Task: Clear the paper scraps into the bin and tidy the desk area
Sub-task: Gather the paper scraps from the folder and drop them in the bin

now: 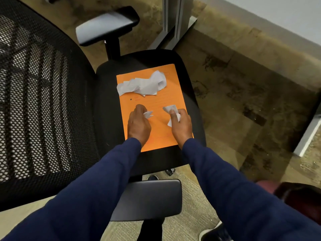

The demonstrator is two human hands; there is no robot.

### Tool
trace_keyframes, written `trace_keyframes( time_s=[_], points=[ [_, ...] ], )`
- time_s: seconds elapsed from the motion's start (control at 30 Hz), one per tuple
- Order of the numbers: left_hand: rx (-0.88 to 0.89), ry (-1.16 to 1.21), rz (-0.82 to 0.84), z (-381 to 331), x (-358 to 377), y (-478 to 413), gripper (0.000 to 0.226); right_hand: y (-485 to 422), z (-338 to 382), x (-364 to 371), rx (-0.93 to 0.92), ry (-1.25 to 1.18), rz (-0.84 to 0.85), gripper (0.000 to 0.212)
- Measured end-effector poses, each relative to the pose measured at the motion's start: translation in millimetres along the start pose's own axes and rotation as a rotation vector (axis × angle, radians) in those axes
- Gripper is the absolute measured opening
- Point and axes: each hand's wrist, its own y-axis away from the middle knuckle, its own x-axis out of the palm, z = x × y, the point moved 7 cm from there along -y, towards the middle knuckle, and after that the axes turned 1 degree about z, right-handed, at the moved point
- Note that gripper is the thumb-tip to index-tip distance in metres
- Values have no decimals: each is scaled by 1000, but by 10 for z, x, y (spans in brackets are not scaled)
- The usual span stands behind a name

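hands [160,124] gripping scraps | scrap pile [142,85] beyond, on orange folder [156,136]

Bare orange folder [139,101] strip between hands and scrap pile [142,85] at 12 o'clock: free. Mesh backrest [40,101] blocks 9 o'clock. Armrests [107,26] at 11 and 6 o'clock. Seat [189,94] edge at 3 o'clock open.

A black office chair [107,108] fills the left side, its mesh backrest [40,105] letting light through. Two padded armrests [106,26] flank the seat. Mottled tan carpet [243,80] covers the floor, meeting a pale wall [278,13] beside a grey metal post [173,18].
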Motion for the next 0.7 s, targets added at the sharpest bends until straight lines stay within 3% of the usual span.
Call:
trace_keyframes(
  time_s=[0.23,0.43,0.6,0.7],
  points=[
    [-269,298,-13,-143,59,144,34,186,-251,-167,231,-364,27,38],
    [-293,382,-28,-474,304,389,25,346,-449,-492,287,-550,-13,15],
    [-334,431,-4,-847,708,650,23,460,-731,-990,286,-578,-42,24],
    [-273,434,75,-1129,996,821,13,567,-910,-1359,295,-572,-74,28]
  ],
)
